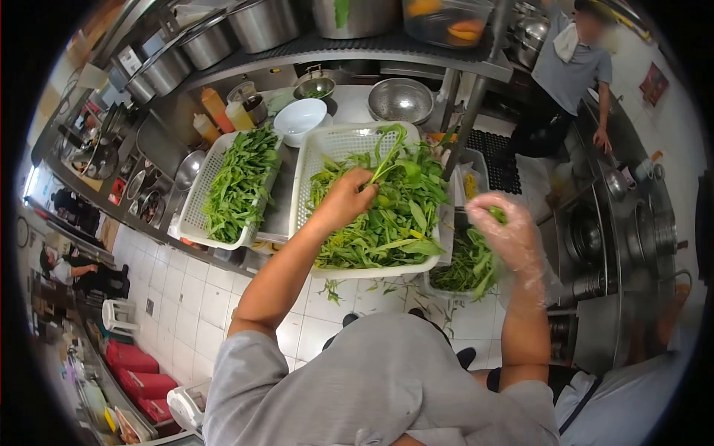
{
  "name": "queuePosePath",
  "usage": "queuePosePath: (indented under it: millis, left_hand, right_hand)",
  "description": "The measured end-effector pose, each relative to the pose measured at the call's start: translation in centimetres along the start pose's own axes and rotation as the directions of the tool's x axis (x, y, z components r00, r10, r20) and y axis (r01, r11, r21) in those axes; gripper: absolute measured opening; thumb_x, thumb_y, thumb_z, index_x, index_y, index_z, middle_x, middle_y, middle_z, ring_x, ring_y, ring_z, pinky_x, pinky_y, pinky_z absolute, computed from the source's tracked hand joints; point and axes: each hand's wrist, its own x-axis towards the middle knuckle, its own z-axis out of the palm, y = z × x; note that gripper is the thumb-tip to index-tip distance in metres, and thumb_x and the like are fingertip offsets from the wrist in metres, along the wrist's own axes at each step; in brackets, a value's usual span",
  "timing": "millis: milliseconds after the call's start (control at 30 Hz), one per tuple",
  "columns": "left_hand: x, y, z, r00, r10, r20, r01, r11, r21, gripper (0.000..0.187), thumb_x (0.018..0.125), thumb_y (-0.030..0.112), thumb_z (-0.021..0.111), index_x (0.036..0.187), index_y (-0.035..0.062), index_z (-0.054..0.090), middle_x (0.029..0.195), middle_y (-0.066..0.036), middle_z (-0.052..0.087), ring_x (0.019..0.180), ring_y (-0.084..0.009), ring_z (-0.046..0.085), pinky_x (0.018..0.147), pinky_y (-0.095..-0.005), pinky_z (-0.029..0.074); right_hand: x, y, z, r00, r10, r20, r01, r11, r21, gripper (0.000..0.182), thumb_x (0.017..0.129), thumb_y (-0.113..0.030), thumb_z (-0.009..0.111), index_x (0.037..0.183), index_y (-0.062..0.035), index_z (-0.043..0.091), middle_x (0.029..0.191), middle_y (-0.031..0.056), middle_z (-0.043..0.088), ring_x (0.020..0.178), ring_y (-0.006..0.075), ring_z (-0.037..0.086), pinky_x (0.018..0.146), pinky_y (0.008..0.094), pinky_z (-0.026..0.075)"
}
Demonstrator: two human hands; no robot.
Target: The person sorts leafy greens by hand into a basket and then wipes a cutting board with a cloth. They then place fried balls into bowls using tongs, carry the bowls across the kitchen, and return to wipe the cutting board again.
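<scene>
My bare left hand (pixel 346 199) pinches the stems of a sprig of leafy greens (pixel 390 157) above a large white perforated basket (pixel 303 167). Loose leafy greens (pixel 383 230) are heaped in that basket. My right hand (pixel 509 234), in a clear plastic glove, is raised to the right of the basket. Its fingers are curled around a small bit of greens (pixel 497 215). Below it on the floor, a clear bin (pixel 446 294) holds stems and leaves. To the left, a narrower white basket (pixel 195 195) is full of picked-looking leaves (pixel 238 186).
Behind the baskets stand a white bowl (pixel 300 119), a metal colander (pixel 400 101) and sauce bottles (pixel 216 110). A shelf (pixel 357 56) with steel pots crosses overhead. Leaf scraps (pixel 331 291) lie on the tiles. A co-worker (pixel 573 74) stands at the back right.
</scene>
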Motion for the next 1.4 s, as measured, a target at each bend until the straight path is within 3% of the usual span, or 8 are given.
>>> queuePosePath:
  millis: [233,600,667,733,800,967,1233,1400]
  left_hand:
    - [-0.7,2.8,2.4,0.993,0.121,-0.008,-0.110,0.931,0.348,0.023,0.084,0.018,0.056,0.095,-0.0021,0.058,0.080,-0.023,0.058,0.065,-0.0349,0.057,0.064,-0.0419,0.044]
    - [-0.3,2.7,7.0,0.889,0.453,0.069,-0.447,0.826,0.342,0.012,0.083,0.008,0.055,0.079,-0.0030,0.058,0.075,-0.019,0.054,0.071,-0.0348,0.054,0.066,-0.0422,0.044]
    - [0.2,3.5,8.7,0.867,0.499,0.001,-0.477,0.827,0.298,0.012,0.083,0.005,0.054,0.075,-0.0042,0.054,0.074,-0.019,0.052,0.070,-0.0360,0.053,0.064,-0.0431,0.043]
    - [0.6,3.8,10.8,0.867,0.496,-0.051,-0.477,0.854,0.208,0.010,0.082,0.004,0.054,0.077,-0.0042,0.055,0.077,-0.019,0.053,0.072,-0.0363,0.054,0.065,-0.0424,0.044]
    - [1.0,4.1,13.4,0.853,0.509,-0.112,-0.479,0.851,0.216,0.010,0.084,0.007,0.056,0.085,-0.0031,0.056,0.080,-0.019,0.053,0.076,-0.0369,0.056,0.068,-0.0420,0.045]
    - [0.5,4.2,15.8,0.892,0.441,0.097,-0.401,0.674,0.620,0.045,0.078,0.022,0.067,0.116,0.0033,0.053,0.132,-0.015,0.042,0.103,-0.0317,0.052,0.077,-0.0406,0.050]
    - [-1.0,1.6,4.1,0.844,0.535,0.047,-0.448,0.653,0.611,0.026,0.074,0.006,0.066,0.100,0.0046,0.063,0.097,-0.010,0.059,0.094,-0.0284,0.054,0.078,-0.0378,0.047]
    - [-0.5,-1.3,3.1,0.825,0.375,0.422,-0.558,0.427,0.711,0.016,0.075,0.005,0.062,0.091,0.0053,0.064,0.091,-0.008,0.058,0.087,-0.0284,0.054,0.074,-0.0375,0.047]
  right_hand:
    - [1.5,-0.9,4.6,0.920,-0.373,0.121,0.392,0.883,-0.259,0.015,0.081,-0.013,0.064,0.093,-0.0041,0.066,0.090,0.0063,0.064,0.075,0.0221,0.063,0.068,0.0328,0.051]
    - [4.3,4.9,6.8,0.887,-0.296,0.355,0.460,0.646,-0.609,0.021,0.087,-0.024,0.051,0.083,-0.0036,0.057,0.072,0.0146,0.063,0.063,0.0279,0.062,0.055,0.0413,0.048]
    - [3.8,6.2,5.6,0.958,-0.285,0.036,0.287,0.947,-0.142,0.021,0.089,-0.025,0.052,0.083,-0.0063,0.060,0.072,0.0056,0.062,0.056,0.0171,0.057,0.051,0.0329,0.046]
    - [4.9,8.3,2.3,0.959,0.281,-0.037,-0.256,0.915,0.313,0.020,0.090,-0.028,0.052,0.088,-0.0113,0.063,0.074,-0.0008,0.061,0.054,0.0099,0.049,0.049,0.0257,0.041]
    - [4.1,7.6,-1.4,0.937,0.224,-0.269,-0.103,0.911,0.399,0.020,0.088,-0.029,0.055,0.093,-0.0120,0.065,0.083,-0.0015,0.062,0.067,0.0059,0.050,0.055,0.0208,0.036]
    - [0.6,9.4,-6.9,0.844,0.397,-0.361,-0.388,0.916,0.101,0.030,0.087,-0.033,0.056,0.105,-0.0101,0.065,0.082,-0.0001,0.062,0.058,0.0079,0.044,0.054,0.0228,0.037]
    - [-7.5,13.0,-8.8,0.706,0.618,-0.345,-0.515,0.783,0.348,0.019,0.090,-0.024,0.056,0.098,-0.0066,0.060,0.070,-0.0024,0.056,0.050,0.0011,0.038,0.045,0.0180,0.029]
    - [-8.1,13.3,-6.8,0.779,0.591,-0.211,-0.475,0.775,0.417,0.019,0.090,-0.023,0.056,0.097,-0.0063,0.061,0.075,-0.0018,0.060,0.053,0.0021,0.041,0.046,0.0180,0.032]
